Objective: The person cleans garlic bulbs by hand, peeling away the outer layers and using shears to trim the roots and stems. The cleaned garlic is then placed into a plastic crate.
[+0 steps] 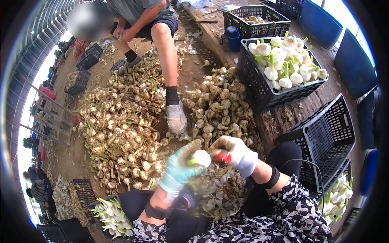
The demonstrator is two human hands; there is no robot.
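Observation:
My left hand, in a pale teal glove, is closed around a white garlic bulb with a short green stem. Close beside it, my right hand wears a whitish glove and grips a small tool with a red handle. The tool's working end is hidden or blurred, so its kind does not show. Below both hands lies a heap of loose garlic skins between my knees. Just beyond them spreads a pile of untrimmed garlic bulbs.
A co-worker sits opposite, one shoe between garlic piles. At right stand a black crate heaped with cleaned garlic, a tilted black crate and a blue bottle. More cleaned garlic lies at lower left.

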